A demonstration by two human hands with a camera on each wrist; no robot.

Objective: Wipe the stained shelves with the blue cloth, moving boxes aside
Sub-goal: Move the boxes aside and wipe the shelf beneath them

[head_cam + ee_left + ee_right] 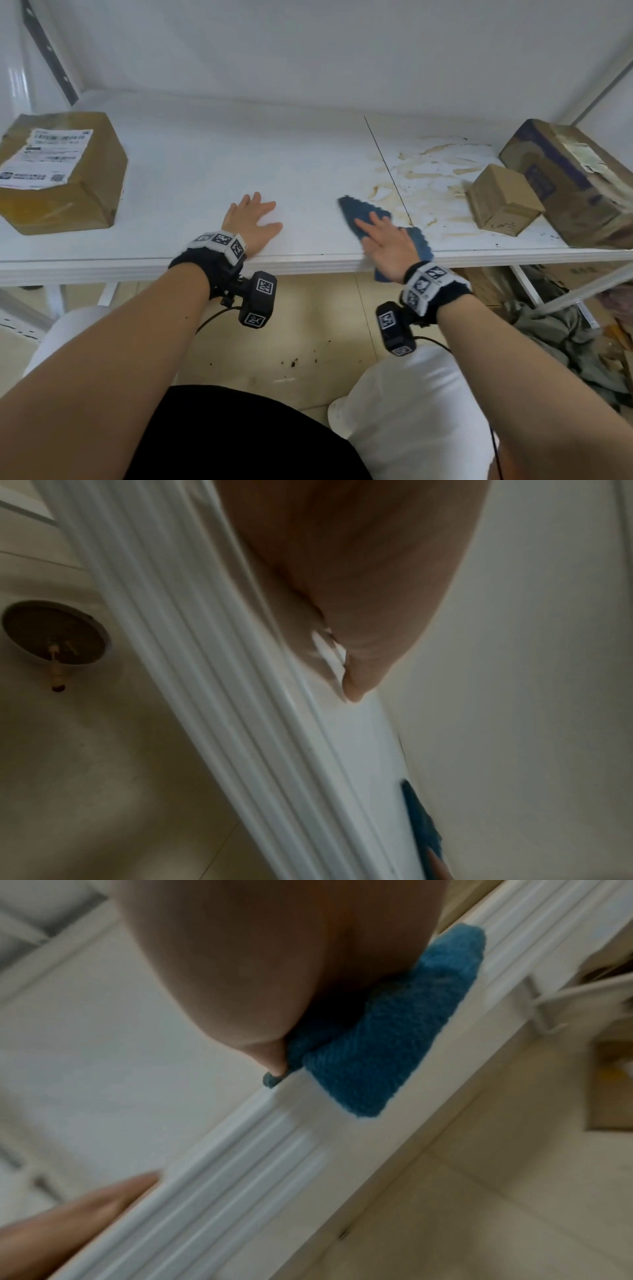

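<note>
Both hands lie flat with fingers straight: right hand (pixel 387 245) presses the blue cloth (pixel 359 214) at the shelf (pixel 191 164) front edge, beside the stains (pixel 435 171); left hand (pixel 251 221) rests bare, apart.

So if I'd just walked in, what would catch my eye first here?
Probably the brown stains spread over the right half of the white shelf, beside a small cardboard box. Next, the blue cloth at the shelf's front edge, pressed flat under the right hand, while the left hand rests flat on the clean part. A large labelled box sits at far left.
</note>
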